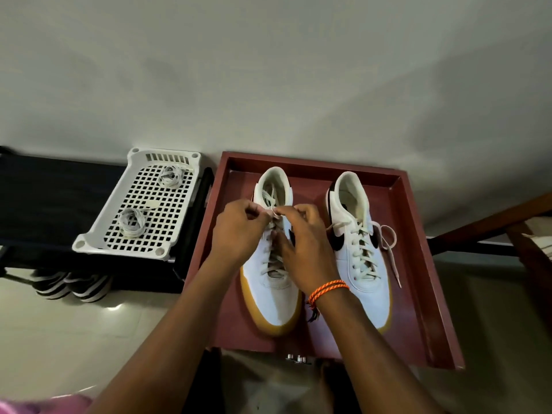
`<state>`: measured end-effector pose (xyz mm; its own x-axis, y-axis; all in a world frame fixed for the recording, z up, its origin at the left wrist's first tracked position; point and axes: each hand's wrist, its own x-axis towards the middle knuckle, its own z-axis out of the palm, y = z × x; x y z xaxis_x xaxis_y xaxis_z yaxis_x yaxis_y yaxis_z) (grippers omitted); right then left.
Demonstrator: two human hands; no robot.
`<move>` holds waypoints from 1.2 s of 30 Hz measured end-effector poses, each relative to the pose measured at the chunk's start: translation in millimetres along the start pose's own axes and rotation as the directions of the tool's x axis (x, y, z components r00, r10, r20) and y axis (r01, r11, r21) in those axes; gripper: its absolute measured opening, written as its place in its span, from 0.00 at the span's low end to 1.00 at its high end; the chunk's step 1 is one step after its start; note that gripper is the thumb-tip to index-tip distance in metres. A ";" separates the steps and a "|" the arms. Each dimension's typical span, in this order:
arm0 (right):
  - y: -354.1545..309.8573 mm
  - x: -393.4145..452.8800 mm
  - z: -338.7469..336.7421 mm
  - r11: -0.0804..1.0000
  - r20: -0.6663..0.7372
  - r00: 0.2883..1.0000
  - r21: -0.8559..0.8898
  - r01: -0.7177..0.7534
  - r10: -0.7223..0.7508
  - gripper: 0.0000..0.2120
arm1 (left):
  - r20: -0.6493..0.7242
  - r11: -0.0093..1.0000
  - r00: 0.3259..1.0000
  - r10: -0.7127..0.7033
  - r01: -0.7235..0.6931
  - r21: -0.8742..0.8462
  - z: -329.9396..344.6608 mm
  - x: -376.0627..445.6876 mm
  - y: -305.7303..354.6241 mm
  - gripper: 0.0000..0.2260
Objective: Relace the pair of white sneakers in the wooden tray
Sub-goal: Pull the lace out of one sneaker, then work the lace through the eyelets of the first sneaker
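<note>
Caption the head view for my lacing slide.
Both hands pinch the left sneaker's lace in the wooden tray.

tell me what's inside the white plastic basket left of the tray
Two coiled bundles of white laces lie on the floor of the white plastic basket: one bundle near its far end, the other bundle nearer the camera. A small pale piece lies between them; what it is cannot be told.

Open tray floor point(310, 333) between both sneakers, right sneaker's loose lace point(388, 243) (trailing outward) beside the wall.
</note>
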<state>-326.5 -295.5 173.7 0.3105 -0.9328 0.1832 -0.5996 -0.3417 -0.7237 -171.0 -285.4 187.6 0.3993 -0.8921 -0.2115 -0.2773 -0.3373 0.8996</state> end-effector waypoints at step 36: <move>22.0 19.5 -36.4 0.917 0.170 0.908 0.041 -0.396 0.384 0.07 | -0.197 0.925 0.977 0.083 -0.001 0.381 -19.3 10.1 -5.7 0.20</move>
<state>-360.5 -325.4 185.6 0.1773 -0.9581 -0.2249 -0.6430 0.0602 -0.7635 -148.5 -286.7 187.7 0.5392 -0.8403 -0.0571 -0.5895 -0.4250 0.6869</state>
